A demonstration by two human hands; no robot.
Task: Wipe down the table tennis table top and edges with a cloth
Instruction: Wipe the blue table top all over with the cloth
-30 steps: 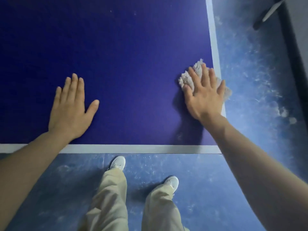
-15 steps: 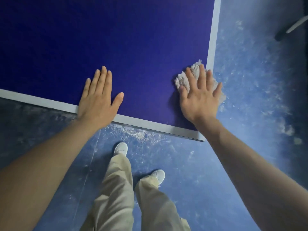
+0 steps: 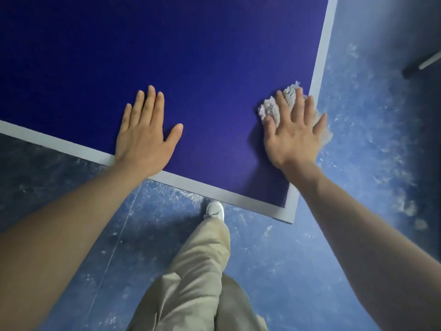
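My right hand [image 3: 294,137] presses flat, fingers spread, on the cloth [image 3: 272,108] at three o'clock, at the worktop [image 3: 191,56] edge, hiding most of it. My left hand [image 3: 145,137] lies flat, fingers straight, at nine o'clock.

A dark blue surface [image 3: 191,56] with a pale border line along its near and right edges carries both hands. The left hand [image 3: 145,137] lies flat by the near edge; the right hand [image 3: 296,137] presses a shaggy grey cloth [image 3: 270,109] at the right edge.
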